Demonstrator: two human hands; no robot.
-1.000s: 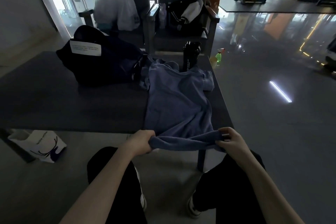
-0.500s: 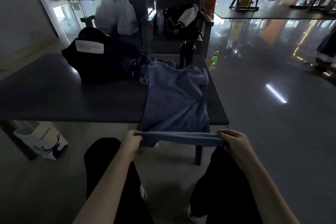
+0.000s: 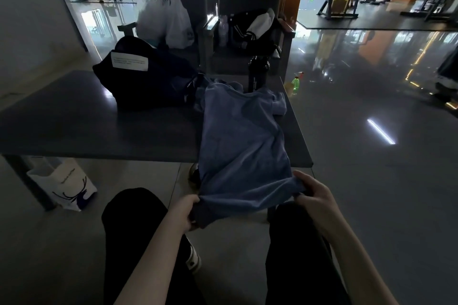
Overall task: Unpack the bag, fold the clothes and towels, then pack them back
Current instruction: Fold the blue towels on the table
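Here — two hands on one shirt

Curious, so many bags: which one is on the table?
The dark fabric bag with a white label. The white plastic bags sit on a chair; the white paper bag, on the floor.

Plain blue T-shirt, navy duffel bag with white label, dark grey surface, black bottle, white paper bag with dark blue print.

Print on bag label illegible
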